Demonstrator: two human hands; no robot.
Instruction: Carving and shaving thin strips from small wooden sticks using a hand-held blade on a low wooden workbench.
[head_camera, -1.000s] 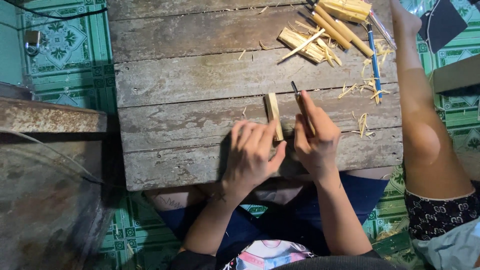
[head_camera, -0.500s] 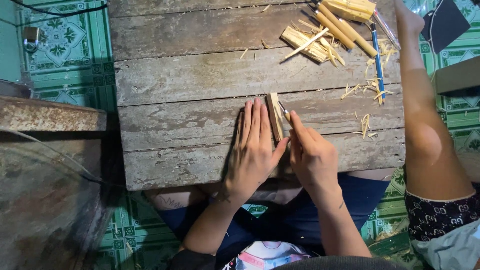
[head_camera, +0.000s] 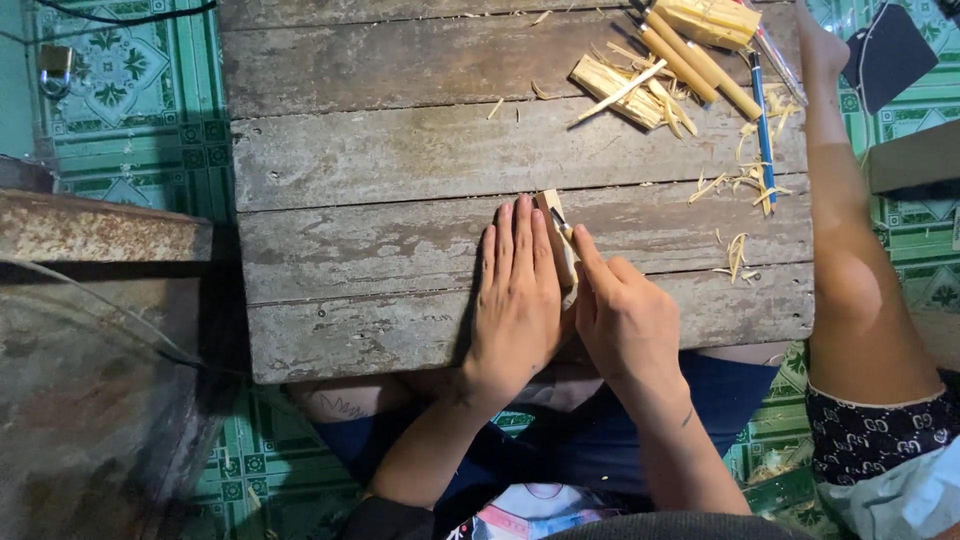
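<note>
Wood strip (head_camera: 556, 232) half under hands (head_camera: 570, 300)

Your table (head_camera: 400, 150) is weathered grey wood. Floor tiles (head_camera: 120, 80) show green and white floral patterning. Wood piece (head_camera: 556, 235) pale tan; shavings (head_camera: 735, 250) yellow; pen (head_camera: 762, 120) blue.

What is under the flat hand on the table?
The left hand lies flat on the grey plank table. A pale wooden strip shows along its right edge; how far it runs under the palm is hidden.
</note>
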